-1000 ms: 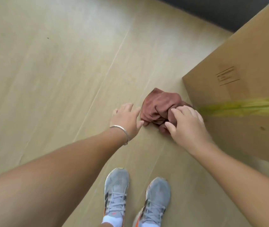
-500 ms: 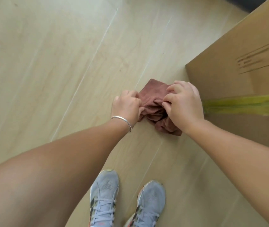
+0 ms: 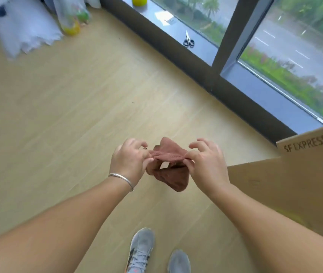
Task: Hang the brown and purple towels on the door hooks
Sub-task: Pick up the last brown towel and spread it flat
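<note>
The brown towel hangs in the air above a pale wood-plank floor, stretched between two hands in front of the person. Its upper edge runs left to right between the pinches, and the rest droops in a crumpled fold toward the floor. The left hand, a silver bracelet on its wrist, pinches the left end; the right hand pinches the right end, its other fingers spread. A dark-framed window lines the far wall, scissors lying on its sill. A cardboard box printed "SF EXPRESS" stands at right, closed, its contents unseen. Plastic bags holding yellow items sit at far left. Grey sneakers show below.
</note>
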Demonstrator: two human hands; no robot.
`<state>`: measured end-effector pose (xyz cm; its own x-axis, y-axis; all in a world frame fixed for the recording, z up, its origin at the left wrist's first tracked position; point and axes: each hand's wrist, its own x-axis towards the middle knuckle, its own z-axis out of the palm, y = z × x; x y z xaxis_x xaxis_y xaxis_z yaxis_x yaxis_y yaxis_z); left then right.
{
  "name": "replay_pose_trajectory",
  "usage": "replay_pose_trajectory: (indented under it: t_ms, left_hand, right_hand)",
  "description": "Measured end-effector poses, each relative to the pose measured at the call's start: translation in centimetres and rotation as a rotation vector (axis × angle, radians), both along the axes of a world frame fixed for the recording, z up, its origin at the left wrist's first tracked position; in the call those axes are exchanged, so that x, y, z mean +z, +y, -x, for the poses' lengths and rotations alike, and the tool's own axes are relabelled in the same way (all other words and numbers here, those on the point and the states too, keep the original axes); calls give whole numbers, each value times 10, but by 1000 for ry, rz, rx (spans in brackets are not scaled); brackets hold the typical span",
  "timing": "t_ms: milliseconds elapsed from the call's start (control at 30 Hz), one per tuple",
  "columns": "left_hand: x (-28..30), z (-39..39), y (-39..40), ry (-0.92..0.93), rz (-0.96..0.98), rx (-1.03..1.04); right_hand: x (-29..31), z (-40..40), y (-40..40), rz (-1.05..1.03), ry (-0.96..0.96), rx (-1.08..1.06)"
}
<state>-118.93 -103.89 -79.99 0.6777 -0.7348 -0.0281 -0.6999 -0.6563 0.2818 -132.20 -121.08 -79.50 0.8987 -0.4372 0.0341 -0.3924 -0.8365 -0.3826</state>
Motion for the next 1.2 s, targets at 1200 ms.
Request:
replay_pose_trajectory:
  t_ms: [1200]
  left_hand:
    - [-98, 17, 335, 297, -308, 623]
  right_hand:
    - [-115, -97, 223, 41, 583, 471]
